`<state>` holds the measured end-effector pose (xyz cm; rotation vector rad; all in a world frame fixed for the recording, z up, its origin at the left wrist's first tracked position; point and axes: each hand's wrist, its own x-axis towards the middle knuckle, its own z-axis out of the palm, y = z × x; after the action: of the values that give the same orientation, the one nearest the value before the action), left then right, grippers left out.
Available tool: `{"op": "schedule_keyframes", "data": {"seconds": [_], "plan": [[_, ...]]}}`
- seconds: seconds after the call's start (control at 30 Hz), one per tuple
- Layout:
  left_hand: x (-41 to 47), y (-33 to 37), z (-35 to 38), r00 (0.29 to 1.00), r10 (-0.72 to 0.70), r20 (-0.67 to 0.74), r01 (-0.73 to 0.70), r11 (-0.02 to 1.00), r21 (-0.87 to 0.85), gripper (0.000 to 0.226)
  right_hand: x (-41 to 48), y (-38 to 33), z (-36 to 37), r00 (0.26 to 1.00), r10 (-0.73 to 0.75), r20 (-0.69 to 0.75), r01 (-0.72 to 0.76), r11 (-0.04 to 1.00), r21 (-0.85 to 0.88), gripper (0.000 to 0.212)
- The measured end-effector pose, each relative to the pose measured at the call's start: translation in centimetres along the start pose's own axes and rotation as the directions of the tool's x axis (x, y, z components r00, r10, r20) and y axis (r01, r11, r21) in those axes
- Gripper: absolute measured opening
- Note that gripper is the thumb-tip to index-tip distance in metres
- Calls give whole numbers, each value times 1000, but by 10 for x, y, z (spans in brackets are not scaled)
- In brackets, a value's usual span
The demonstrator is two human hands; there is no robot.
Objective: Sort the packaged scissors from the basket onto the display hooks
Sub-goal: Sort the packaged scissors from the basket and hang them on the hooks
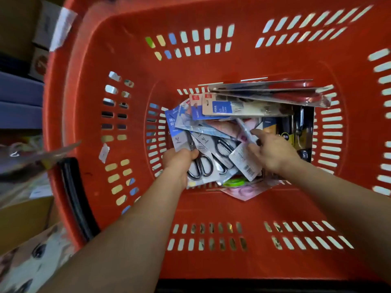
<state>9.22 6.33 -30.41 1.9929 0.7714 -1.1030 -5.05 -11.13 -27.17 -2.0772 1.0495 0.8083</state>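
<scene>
I look down into a deep red basket (131, 115) whose bottom holds several carded packs of scissors. My left hand (179, 160) grips a grey-carded pack of steel scissors (201, 163) at the near left of the pile. My right hand (273, 151) reaches into the middle of the pile; its thumb and fingers pinch a thin pack with a barcode (246, 160). Blue-and-red carded packs (213, 106) lie at the back, and red-handled scissors packs (294, 93) lean on the far wall. No display hooks are in view.
Dark packs (296, 130) stand at the basket's right end. A green and pink pack (237, 183) lies at the near edge of the pile. The black handle (74, 197) hangs over the left rim. Cardboard boxes (23, 220) and shelves sit left of the basket.
</scene>
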Motion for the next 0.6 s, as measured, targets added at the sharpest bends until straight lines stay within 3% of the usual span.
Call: {"op": "schedule_keyframes", "data": {"seconds": [0.07,0.13,0.2,0.33,0.4,0.47,0.53,0.6], "plan": [[-5,3,10,999,-22,41,26,995,-92,29,-3,-1,-2,1000,-12,7,11,997,76,46],[-12,7,26,996,-28,90,41,987,-154,57,-7,0,0,999,-1,54,-4,996,91,54],[-14,11,41,999,-27,43,31,995,-97,93,-9,1,2,993,38,108,-47,996,82,71],[-11,13,60,996,-15,-88,10,998,-65,104,-4,-1,5,991,49,124,-42,998,-53,113],[-12,17,63,996,-46,-75,34,989,-145,89,0,-4,11,989,80,123,-62,988,-144,126],[-17,20,58,994,-49,-102,30,983,-181,54,0,-8,15,985,109,136,-87,984,-158,128],[-27,21,46,984,0,-176,-25,990,-139,27,-3,-9,14,989,59,134,-44,993,-111,109],[-46,21,25,969,72,-235,-90,994,-66,23,-9,-4,6,998,-7,67,14,995,-102,75]]}}
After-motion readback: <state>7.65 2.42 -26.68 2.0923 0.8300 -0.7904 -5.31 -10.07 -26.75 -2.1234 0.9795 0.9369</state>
